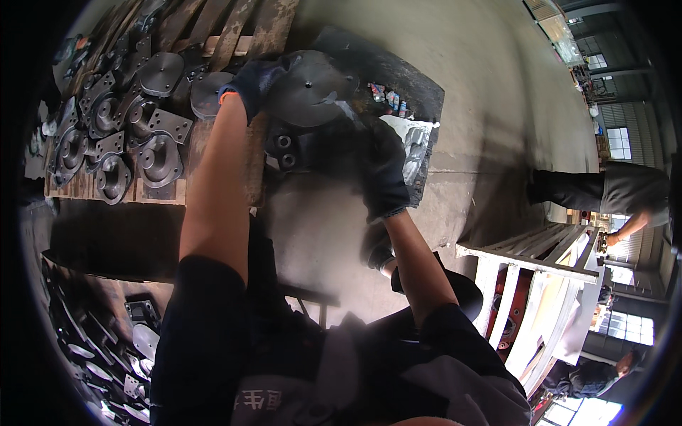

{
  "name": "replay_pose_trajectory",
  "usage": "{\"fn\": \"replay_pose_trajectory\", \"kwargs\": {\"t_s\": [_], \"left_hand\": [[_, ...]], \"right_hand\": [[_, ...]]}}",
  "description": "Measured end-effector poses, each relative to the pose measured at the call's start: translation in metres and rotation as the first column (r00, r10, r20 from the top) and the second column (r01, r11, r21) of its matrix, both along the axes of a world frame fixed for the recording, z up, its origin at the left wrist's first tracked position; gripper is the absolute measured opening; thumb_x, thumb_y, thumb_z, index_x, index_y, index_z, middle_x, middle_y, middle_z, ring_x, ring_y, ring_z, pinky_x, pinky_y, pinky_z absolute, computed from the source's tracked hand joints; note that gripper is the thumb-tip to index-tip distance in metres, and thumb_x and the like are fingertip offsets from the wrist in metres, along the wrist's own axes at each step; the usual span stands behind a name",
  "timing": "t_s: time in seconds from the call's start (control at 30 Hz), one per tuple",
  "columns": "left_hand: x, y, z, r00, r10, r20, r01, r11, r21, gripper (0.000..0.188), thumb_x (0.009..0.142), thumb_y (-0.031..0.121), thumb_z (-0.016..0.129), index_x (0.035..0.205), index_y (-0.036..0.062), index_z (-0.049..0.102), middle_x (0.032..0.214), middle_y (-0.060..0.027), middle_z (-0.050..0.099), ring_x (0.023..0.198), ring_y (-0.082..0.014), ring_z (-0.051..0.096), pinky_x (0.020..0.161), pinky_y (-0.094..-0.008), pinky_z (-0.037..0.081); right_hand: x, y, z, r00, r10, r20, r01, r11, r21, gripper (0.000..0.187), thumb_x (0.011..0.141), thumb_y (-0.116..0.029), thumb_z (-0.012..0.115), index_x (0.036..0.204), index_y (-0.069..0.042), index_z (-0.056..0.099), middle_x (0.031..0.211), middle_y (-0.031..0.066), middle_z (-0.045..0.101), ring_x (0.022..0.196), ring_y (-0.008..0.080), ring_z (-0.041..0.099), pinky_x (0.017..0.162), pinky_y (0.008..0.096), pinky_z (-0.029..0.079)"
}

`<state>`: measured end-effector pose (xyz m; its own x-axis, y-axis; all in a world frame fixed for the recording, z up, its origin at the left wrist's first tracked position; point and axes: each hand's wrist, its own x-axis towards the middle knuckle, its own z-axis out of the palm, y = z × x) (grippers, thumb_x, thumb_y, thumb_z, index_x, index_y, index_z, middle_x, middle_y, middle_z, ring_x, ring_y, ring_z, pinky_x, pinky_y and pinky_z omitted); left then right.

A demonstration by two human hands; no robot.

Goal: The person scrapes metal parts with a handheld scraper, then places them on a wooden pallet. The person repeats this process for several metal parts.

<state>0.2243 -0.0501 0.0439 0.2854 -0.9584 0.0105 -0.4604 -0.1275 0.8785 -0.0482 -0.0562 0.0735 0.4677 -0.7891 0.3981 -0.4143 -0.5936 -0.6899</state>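
Note:
A dark round metal plate (307, 86) with a small centre hole lies in front of me, with a pale smear or strip at its right side. My left hand (253, 86), in a dark glove with an orange cuff edge, is closed on the plate's left rim. Just right of the plate is my right hand (387, 169), also in a dark glove. Its fingers curl near the pale strip, but what they hold is hidden in shadow. Below the plate sits a dark metal piece with two ring-shaped bosses (285, 150).
Several flanged metal castings (158, 157) crowd the wooden pallet (135, 193) at left. A dark board (433, 99) carries small coloured packets (387, 96) and a white sheet (413, 135). A white slatted crate (526, 266) stands at right; another person (611, 188) is beyond it.

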Motion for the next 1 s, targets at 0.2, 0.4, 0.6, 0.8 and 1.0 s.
{"fn": "replay_pose_trajectory", "kwargs": {"t_s": [0.2, 0.4, 0.6, 0.8, 1.0], "left_hand": [[0.009, -0.007, -0.010, 0.932, -0.099, 0.350, 0.120, 0.992, -0.037, 0.029, 0.088, 0.021, 0.044, 0.108, 0.0047, 0.059, 0.110, -0.0150, 0.061, 0.104, -0.0268, 0.057, 0.088, -0.0331, 0.044], [-0.005, -0.012, 0.011, 0.878, -0.134, 0.459, 0.099, 0.990, 0.101, 0.028, 0.092, 0.019, 0.050, 0.116, 0.0071, 0.057, 0.103, -0.0074, 0.063, 0.096, -0.0178, 0.059, 0.086, -0.0288, 0.043], [0.008, -0.015, -0.021, 0.996, -0.069, 0.051, 0.070, 0.997, -0.018, 0.025, 0.092, 0.017, 0.052, 0.113, 0.0067, 0.058, 0.101, -0.0054, 0.064, 0.094, -0.0144, 0.058, 0.084, -0.0282, 0.044], [-0.004, -0.004, 0.008, 0.742, -0.179, 0.646, 0.202, 0.979, 0.040, 0.032, 0.084, 0.008, 0.053, 0.115, 0.0055, 0.056, 0.104, -0.0104, 0.064, 0.100, -0.0197, 0.060, 0.088, -0.0284, 0.045], [-0.008, -0.001, 0.022, 0.627, -0.190, 0.755, 0.165, 0.980, 0.110, 0.035, 0.078, 0.005, 0.051, 0.113, 0.0056, 0.057, 0.109, -0.0123, 0.063, 0.102, -0.0223, 0.059, 0.090, -0.0287, 0.045]], "right_hand": [[0.018, -0.004, -0.002, 0.941, -0.128, -0.314, 0.028, 0.952, -0.304, 0.016, 0.080, -0.008, 0.052, 0.094, -0.006, 0.060, 0.076, 0.0175, 0.059, 0.069, 0.0348, 0.059, 0.058, 0.0411, 0.046], [0.026, 0.009, 0.002, 0.886, -0.208, -0.414, 0.009, 0.901, -0.433, 0.023, 0.082, -0.005, 0.050, 0.100, -0.011, 0.063, 0.084, 0.0144, 0.063, 0.069, 0.0301, 0.063, 0.058, 0.0383, 0.049], [0.031, 0.014, -0.009, 0.854, -0.173, -0.491, -0.001, 0.943, -0.334, 0.018, 0.083, -0.010, 0.053, 0.097, -0.011, 0.064, 0.085, 0.0127, 0.064, 0.066, 0.0271, 0.063, 0.057, 0.0351, 0.050], [0.033, 0.017, -0.007, 0.872, -0.132, -0.471, -0.044, 0.938, -0.343, 0.014, 0.078, -0.012, 0.059, 0.090, -0.007, 0.065, 0.082, 0.0132, 0.063, 0.076, 0.0275, 0.063, 0.065, 0.0361, 0.050], [0.006, -0.005, -0.026, 1.000, -0.012, 0.020, 0.015, 0.983, -0.185, 0.013, 0.077, -0.008, 0.060, 0.088, -0.002, 0.064, 0.087, 0.0159, 0.062, 0.085, 0.0321, 0.059, 0.075, 0.0374, 0.047]]}}
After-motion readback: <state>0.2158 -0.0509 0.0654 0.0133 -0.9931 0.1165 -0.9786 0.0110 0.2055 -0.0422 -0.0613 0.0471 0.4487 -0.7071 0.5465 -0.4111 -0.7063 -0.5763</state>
